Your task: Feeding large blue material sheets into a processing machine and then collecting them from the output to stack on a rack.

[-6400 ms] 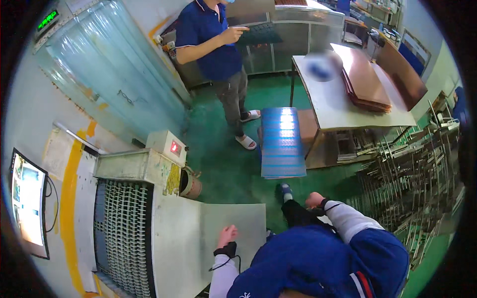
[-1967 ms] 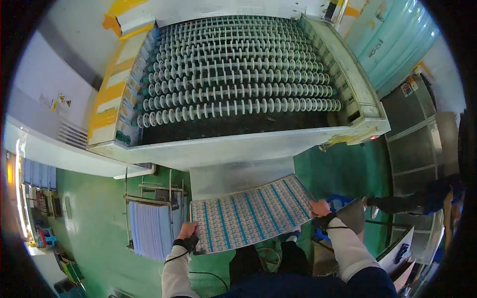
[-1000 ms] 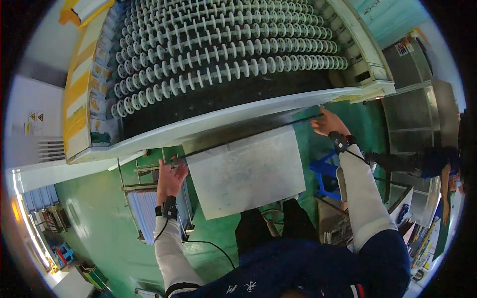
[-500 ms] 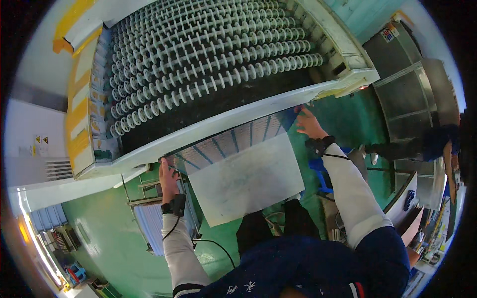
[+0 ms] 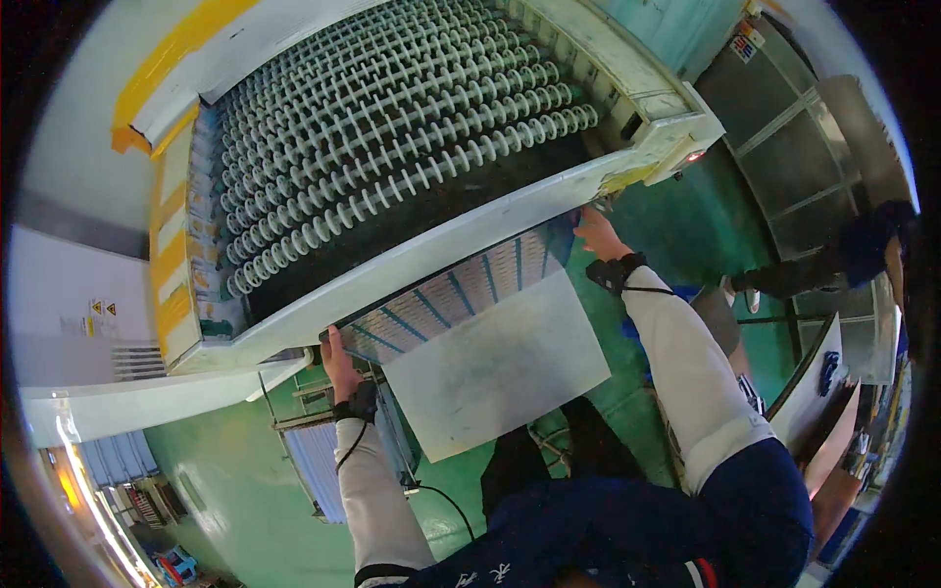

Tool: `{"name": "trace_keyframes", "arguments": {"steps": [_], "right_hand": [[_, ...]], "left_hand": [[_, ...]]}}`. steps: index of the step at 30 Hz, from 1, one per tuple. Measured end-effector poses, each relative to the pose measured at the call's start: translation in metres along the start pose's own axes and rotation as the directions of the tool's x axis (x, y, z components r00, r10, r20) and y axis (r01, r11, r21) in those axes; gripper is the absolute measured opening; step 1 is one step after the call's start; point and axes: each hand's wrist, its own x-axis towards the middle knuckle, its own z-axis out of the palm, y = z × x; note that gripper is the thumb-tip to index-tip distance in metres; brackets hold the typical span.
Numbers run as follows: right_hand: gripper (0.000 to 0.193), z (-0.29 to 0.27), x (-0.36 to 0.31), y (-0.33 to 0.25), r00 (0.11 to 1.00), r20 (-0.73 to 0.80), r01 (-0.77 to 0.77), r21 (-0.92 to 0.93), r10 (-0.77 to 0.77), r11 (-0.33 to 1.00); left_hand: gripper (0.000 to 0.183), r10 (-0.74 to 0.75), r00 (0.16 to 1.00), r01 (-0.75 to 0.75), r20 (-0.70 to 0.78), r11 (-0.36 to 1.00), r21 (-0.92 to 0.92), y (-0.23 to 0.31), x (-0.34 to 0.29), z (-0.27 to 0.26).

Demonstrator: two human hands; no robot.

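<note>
A flat circuit board panel (image 5: 469, 290), copper-coloured with dark blue stripes, is held between my two hands just below the machine's front edge. My left hand (image 5: 340, 367) grips its left end, thumb up along the edge. At the far right end, my right hand (image 5: 598, 235) holds the corner, with the fingers partly hidden. Behind the panel's lower edge lies a pale, smudged rectangular sheet (image 5: 502, 365), above my legs. The roller conveyor machine (image 5: 392, 186), with rows of grey disc rollers, stands directly beyond the panel.
The machine's white front rail (image 5: 421, 257) runs slantwise past both hands. A rack (image 5: 312, 461) with pale blue sheets stands at lower left on the green floor. Another person (image 5: 833, 279) is at the right, near metal cabinets (image 5: 784, 147). A black cable (image 5: 446, 495) hangs by my left forearm.
The view has shifted, so the machine sits further left and lower. The panel has tilted, showing more of its striped face. Both hands keep their hold on its ends.
</note>
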Motion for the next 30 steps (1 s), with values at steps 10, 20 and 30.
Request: {"name": "trace_keyframes", "arguments": {"steps": [10, 20, 30], "right_hand": [[0.029, -0.006, -0.01, -0.001, 0.995, 0.045, -0.082, -0.083, 0.086, 0.993], [0.03, -0.007, -0.026, 0.003, 0.994, -0.07, 0.058, -0.344, -0.087, 0.937], [0.024, -0.007, -0.023, -0.013, 0.975, -0.221, -0.082, -0.202, 0.037, 0.976]], "left_hand": [[0.04, -0.184, 0.972, 0.198, -0.147, 0.976, 0.091, -0.005, -0.02, -0.009], [0.029, -0.056, 0.985, 0.033, -0.166, 0.99, -0.138, -0.009, -0.028, 0.016], [0.028, 0.035, 0.995, -0.04, -0.095, 0.998, -0.049, -0.013, -0.012, 0.026]]}}
